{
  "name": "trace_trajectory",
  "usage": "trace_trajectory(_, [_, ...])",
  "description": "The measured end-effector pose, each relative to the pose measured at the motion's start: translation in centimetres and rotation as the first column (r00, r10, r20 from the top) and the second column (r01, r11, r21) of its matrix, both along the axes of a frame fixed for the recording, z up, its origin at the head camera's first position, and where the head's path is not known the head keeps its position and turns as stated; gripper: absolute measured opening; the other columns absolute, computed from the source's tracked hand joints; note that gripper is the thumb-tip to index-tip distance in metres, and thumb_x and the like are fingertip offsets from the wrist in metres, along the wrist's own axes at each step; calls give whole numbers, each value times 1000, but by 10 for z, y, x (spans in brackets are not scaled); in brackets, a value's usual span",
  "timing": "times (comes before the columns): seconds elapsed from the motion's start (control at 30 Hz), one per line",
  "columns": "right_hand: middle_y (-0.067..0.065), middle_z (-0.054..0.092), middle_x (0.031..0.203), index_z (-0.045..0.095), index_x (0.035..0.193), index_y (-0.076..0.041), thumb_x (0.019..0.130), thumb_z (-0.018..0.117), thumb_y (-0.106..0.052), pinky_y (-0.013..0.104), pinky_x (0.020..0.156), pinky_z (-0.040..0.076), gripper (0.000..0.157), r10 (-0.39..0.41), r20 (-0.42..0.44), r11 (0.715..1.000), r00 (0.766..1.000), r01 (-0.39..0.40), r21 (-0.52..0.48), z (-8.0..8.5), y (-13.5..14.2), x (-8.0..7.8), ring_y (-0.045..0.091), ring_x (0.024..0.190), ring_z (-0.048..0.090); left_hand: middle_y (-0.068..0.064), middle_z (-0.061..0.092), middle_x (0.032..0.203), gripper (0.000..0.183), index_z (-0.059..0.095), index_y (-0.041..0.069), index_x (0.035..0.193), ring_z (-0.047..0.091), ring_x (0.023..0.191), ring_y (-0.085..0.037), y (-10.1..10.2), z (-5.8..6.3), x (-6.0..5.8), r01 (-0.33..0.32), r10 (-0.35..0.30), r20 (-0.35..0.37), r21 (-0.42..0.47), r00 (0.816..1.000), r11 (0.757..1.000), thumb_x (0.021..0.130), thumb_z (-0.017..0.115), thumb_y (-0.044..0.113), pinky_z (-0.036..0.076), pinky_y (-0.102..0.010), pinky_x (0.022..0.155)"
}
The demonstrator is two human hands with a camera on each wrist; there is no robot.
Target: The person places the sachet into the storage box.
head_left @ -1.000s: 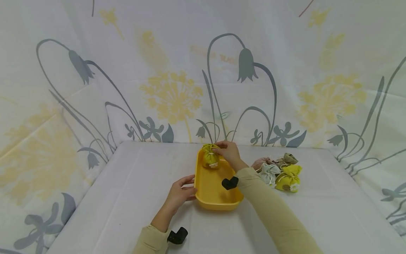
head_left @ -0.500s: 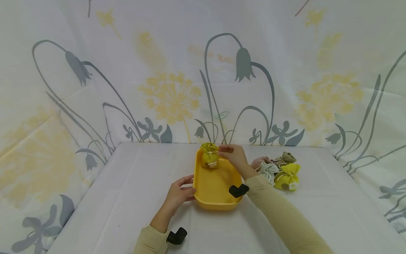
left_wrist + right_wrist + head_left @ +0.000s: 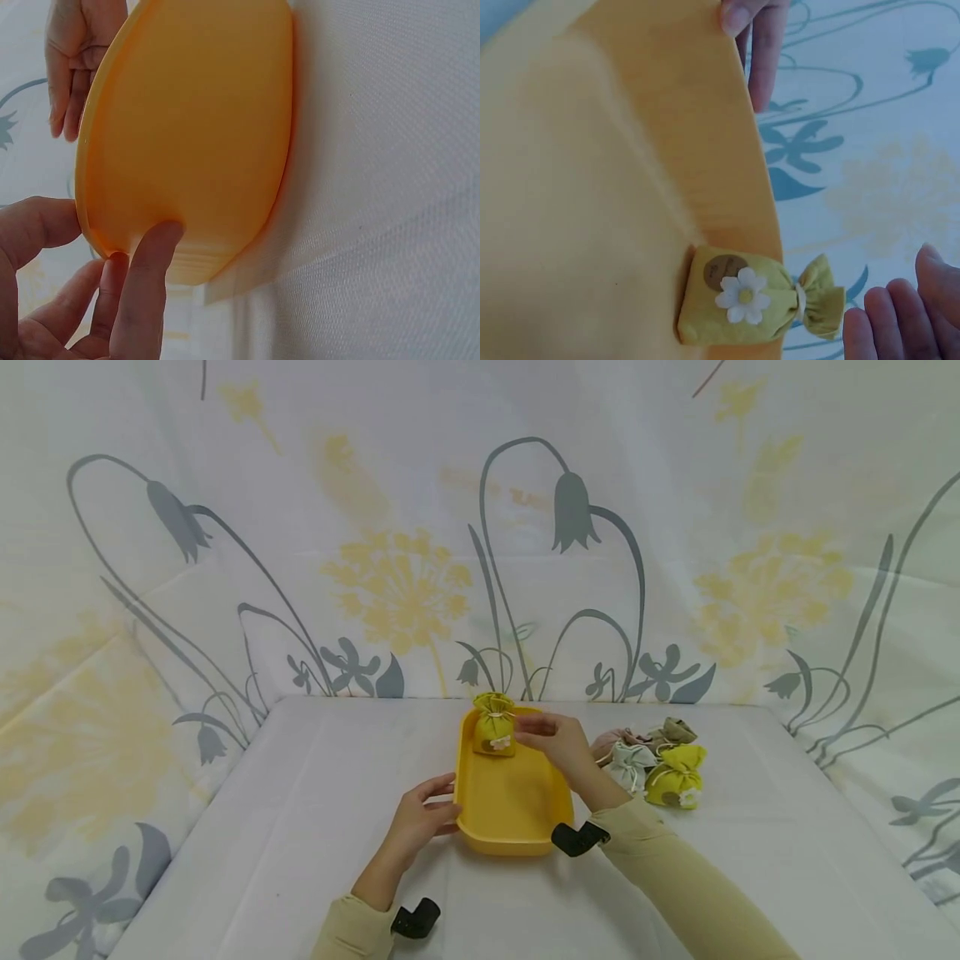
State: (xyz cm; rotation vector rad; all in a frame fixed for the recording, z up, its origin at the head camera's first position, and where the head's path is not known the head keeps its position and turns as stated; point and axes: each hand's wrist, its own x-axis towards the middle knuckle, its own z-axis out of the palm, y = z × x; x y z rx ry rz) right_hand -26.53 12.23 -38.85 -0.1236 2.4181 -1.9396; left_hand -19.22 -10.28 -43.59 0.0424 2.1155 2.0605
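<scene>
A yellow-green drawstring pouch (image 3: 494,728) with a white flower stands upright inside the far end of the yellow tray (image 3: 512,797). Just right of the pouch is my right hand (image 3: 558,739), its fingers apart from the cloth and holding nothing. In the right wrist view the pouch (image 3: 739,296) shows a gathered neck, a brown round label and the flower. My left hand (image 3: 420,814) holds the tray's left side, a finger (image 3: 154,277) against the outer wall and others at the rim.
Right of the tray lies a cluster of several pouches: a bright yellow pouch (image 3: 675,779), a pale grey pouch (image 3: 628,766), a pinkish pouch (image 3: 611,741) and a brownish pouch (image 3: 671,735). A flower-patterned cloth (image 3: 420,593) hangs behind the white table (image 3: 315,793).
My right hand has let go of the yellow-green pouch and drawn back to the right. The pouch now stands straighter in the tray. The left hand keeps its place.
</scene>
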Motion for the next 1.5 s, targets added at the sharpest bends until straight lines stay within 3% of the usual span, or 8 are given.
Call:
trace_trajectory(0.1, [10,67,106,63,115,3,83,70,-10,33,87,48,36,12,9,1000,1000,-12,-4,2,2,9,20,98,62,-26,46,125,52,42,-5,135,58,103,-35,1,-9,-3,-2,2,1,-2,1000,1000,87,60,-1,54,-38,73])
trace_trajectory(0.23, [10,67,105,64,115,2,81,72,-13,34,88,48,38,19,32,1000,999,-19,2,2,5,21,20,97,62,-25,47,124,52,43,-4,135,59,101,-31,3,-11,-3,-6,6,-5,-7,1000,1000,87,60,0,54,-37,72])
trace_trajectory(0.47, [11,67,104,64,114,2,80,73,-13,32,85,49,38,41,27,999,999,-41,-15,-1,15,39,21,95,63,-29,45,125,51,42,-9,133,57,104,-38,6,18,11,4,-4,-2,-7,1000,1000,86,59,-2,53,-39,75])
trace_trajectory(0.87, [11,68,99,67,109,2,80,72,-11,25,79,51,32,-40,-18,999,999,40,14,-15,37,65,18,91,64,-25,46,125,52,42,-5,136,57,104,-35,2,-13,-4,-10,10,1,12,1000,1000,87,60,0,54,-38,73])
trace_trajectory(1.17, [11,67,100,65,110,3,79,73,-12,24,79,51,35,-121,-18,992,992,121,-24,-36,56,79,12,88,64,-21,49,123,51,46,-2,134,60,100,-29,0,-16,-5,-35,35,-3,-11,999,999,85,62,2,54,-37,72])
trace_trajectory(1.5, [13,66,103,63,111,6,79,74,-13,21,77,50,38,-193,-34,980,981,191,-50,-40,82,85,9,85,64,-20,50,122,50,47,0,133,60,99,-28,2,-14,-6,-44,44,12,-27,999,999,85,61,1,54,-36,72])
